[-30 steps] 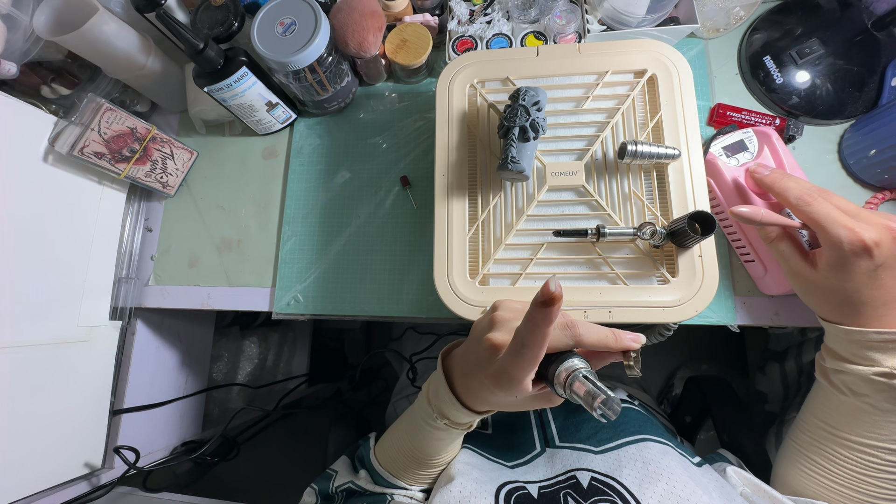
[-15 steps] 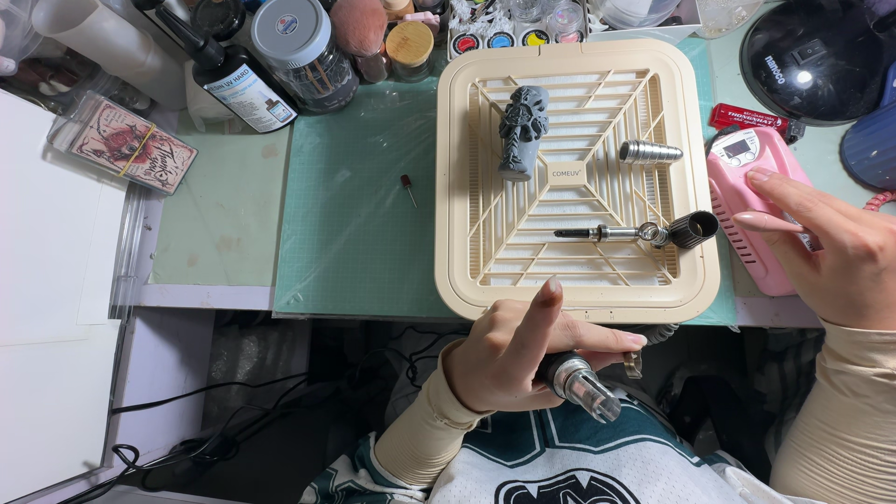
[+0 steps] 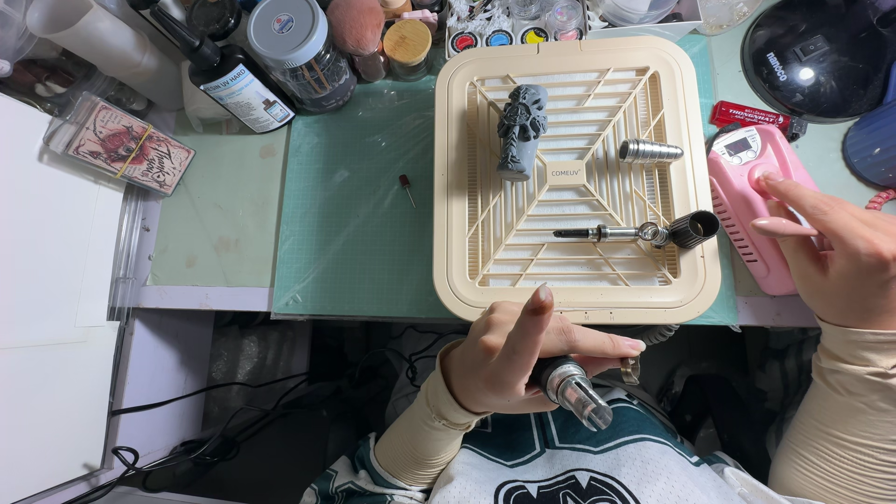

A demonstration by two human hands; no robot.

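— What lies around the hands?

— A cream slatted tray (image 3: 698, 187) sits on the green cutting mat (image 3: 355, 215), reaching to the bench's near edge. The left hand (image 3: 509, 359) is just off that edge, below the tray's near rim, its fingers wrapped around a metal-tipped handpiece (image 3: 577, 395) with the index finger raised. The handpiece's tip points toward the person's shirt.

— And the right hand?

— The right hand (image 3: 831, 252) rests at the bench's right edge, fingers spread loosely, gripping nothing; two fingertips touch the pink control box (image 3: 742, 201) just beside the tray's right rim.

— What does the tray hold?

— Four things, counted: one grey carved figure (image 3: 520, 131) lying toward the far left, one ribbed silver cone (image 3: 651, 151) near the right rim, one thin metal shaft (image 3: 602, 233) lying across the middle, and one black cap (image 3: 695, 229) touching the shaft's right end.

— Anything between the hands and those pieces?

— Only the tray's raised near rim stands between the left hand and them.

— Elsewhere on the bench?

— One small red-headed bit (image 3: 407, 189) lies alone on the mat, left of the tray. Along the far edge stand one dark dropper bottle (image 3: 224, 75), one clear jar with a grey lid (image 3: 301, 51) holding dark sticks, and a cork-lidded pot (image 3: 408, 42). A banded card pack (image 3: 126, 145) lies toward the far left corner, a black dome lamp (image 3: 817, 56) at the far right corner, and a flat red pack (image 3: 751, 117) just beyond the pink box.
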